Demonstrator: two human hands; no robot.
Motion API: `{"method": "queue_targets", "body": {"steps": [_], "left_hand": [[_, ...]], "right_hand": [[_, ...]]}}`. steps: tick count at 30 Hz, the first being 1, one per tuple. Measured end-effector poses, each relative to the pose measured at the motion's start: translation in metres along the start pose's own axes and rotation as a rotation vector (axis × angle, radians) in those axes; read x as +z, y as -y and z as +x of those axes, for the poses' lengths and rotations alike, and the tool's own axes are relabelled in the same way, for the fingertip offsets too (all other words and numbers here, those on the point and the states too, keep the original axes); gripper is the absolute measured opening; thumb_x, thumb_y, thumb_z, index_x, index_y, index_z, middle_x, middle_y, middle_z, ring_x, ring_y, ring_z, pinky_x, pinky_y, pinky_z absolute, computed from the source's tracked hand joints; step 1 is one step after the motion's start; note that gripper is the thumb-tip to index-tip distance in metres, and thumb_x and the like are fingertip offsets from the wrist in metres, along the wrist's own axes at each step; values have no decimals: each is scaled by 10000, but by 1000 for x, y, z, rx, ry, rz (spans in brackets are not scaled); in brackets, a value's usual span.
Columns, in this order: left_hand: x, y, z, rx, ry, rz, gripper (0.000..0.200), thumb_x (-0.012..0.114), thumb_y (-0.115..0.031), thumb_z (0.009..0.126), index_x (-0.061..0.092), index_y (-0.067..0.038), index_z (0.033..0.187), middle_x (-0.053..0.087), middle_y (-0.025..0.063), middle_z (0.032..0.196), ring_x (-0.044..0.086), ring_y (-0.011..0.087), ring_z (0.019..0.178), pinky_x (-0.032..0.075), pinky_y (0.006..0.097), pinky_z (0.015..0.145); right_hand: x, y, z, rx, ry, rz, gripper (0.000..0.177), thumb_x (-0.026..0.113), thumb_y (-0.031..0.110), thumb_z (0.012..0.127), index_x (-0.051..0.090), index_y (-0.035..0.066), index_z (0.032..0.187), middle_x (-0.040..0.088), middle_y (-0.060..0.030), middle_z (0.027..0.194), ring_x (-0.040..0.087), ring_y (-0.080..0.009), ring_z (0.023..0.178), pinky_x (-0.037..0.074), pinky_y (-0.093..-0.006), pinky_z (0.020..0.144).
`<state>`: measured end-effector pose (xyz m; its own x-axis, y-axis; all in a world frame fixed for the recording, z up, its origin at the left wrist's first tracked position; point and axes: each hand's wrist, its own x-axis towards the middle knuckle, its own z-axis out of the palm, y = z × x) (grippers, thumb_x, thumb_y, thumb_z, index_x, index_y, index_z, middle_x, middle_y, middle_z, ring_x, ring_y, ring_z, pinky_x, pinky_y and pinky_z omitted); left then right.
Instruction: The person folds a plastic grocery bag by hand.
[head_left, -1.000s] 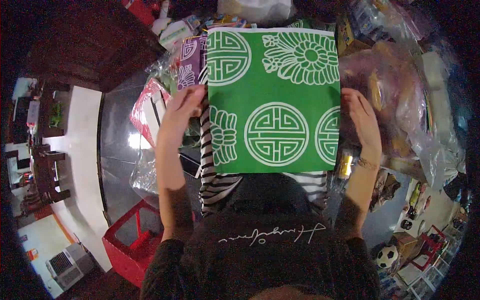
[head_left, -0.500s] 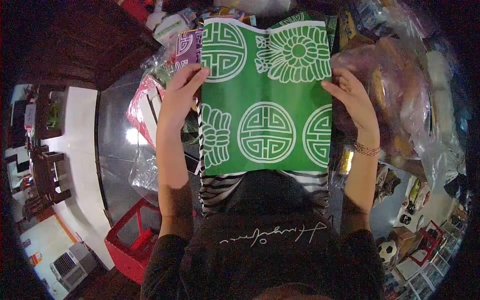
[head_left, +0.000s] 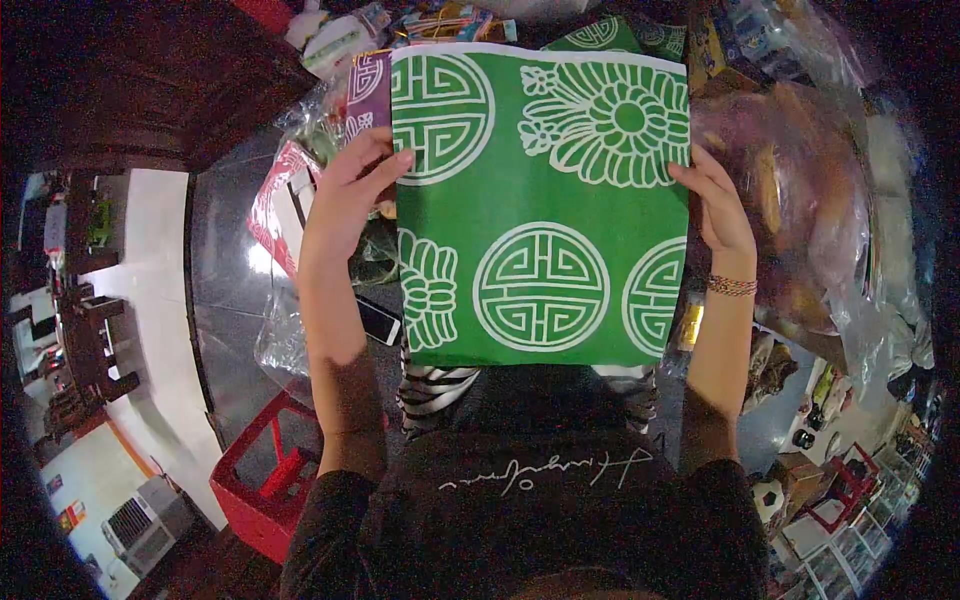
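A green paper sheet [head_left: 510,205] with white round emblems and flower patterns is held up in front of my lap, its white top edge slightly curved. My left hand [head_left: 362,180] grips its left edge, thumb on the front. On the opposite edge, my right hand [head_left: 710,190] pinches it the same way, a braided band round that wrist. Fingers behind the sheet are hidden on both sides. Part of a purple sheet [head_left: 368,85] with similar white patterns shows beyond my left hand. Striped trousers [head_left: 435,390] show below the green sheet.
A phone [head_left: 380,322] lies on the dark floor [head_left: 225,285] by my left forearm. To the left stands a red plastic stool [head_left: 240,490]. Plastic-wrapped goods [head_left: 780,200] are heaped at the right, and small packets [head_left: 455,25] lie at the back.
The green sheet has come closer and its ripples have flattened, its lower edge sitting lower. My hands have moved slightly apart, still gripping both edges. More of the phone shows.
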<state>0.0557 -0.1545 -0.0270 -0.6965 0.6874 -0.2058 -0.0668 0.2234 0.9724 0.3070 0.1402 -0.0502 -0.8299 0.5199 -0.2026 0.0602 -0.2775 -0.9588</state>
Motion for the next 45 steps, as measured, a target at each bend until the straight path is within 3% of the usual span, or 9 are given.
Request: {"method": "queue_targets", "body": {"steps": [8,10,12,14,25,34,37,42,45], "left_hand": [[-18,26,9,-41,-30,7,262,629,-90,895,576,-18,1141,656,31,1004,612,95,867,476,216,664],[-10,22,9,161,-47,-167,199,586,-36,898,590,-1,1094,648,59,1037,619,120,873,488,232,686],[-12,20,5,47,-98,-344,144,558,14,871,612,-2,1003,631,74,1017,603,141,912,474,257,758],[-22,27,14,336,134,-86,120,560,39,830,621,-1,925,605,88,987,576,163,945,438,280,836],[-13,8,12,245,268,-179,60,586,-8,851,594,-3,911,582,72,941,555,155,903,410,263,850],[9,0,5,142,7,89,351,732,-51,807,527,-74,1091,556,-20,850,528,60,781,404,177,629],[11,0,5,165,-3,106,375,678,1,832,504,-51,1160,592,9,899,545,82,816,427,203,706],[20,3,2,325,-91,307,332,613,30,870,527,-47,1181,604,16,894,550,83,842,429,207,765],[40,-9,-8,516,-277,628,378,580,86,767,637,-111,1084,572,96,1050,563,261,939,452,316,842]], "right_hand": [[-41,-28,11,19,-27,-132,365,609,119,850,596,-7,1192,657,-100,1126,594,-175,1058,441,-328,937],[-34,-35,9,-56,-216,306,316,554,199,906,625,-17,1125,672,-97,1065,587,-187,1068,433,-338,948],[-36,-24,4,-199,-32,160,302,499,237,928,659,-8,1000,678,-94,994,588,-191,1031,416,-340,967],[-33,-9,6,-130,234,-19,256,495,195,898,659,-3,903,670,-93,955,588,-178,965,407,-330,971],[-29,5,9,-263,285,-315,232,468,145,859,638,-13,864,651,-88,904,580,-197,906,394,-304,914],[-22,8,-2,-99,222,-373,95,603,102,861,544,62,798,543,6,816,499,-99,841,381,-224,823],[-12,11,-6,-82,157,-539,442,743,23,775,313,122,747,301,60,767,340,-60,748,323,-190,720],[0,14,-16,-77,88,-461,289,722,44,798,437,92,809,404,39,822,416,-76,810,358,-204,783],[13,19,-22,-175,22,-654,227,694,44,801,542,74,966,519,-14,956,507,-139,918,391,-246,871]]}}
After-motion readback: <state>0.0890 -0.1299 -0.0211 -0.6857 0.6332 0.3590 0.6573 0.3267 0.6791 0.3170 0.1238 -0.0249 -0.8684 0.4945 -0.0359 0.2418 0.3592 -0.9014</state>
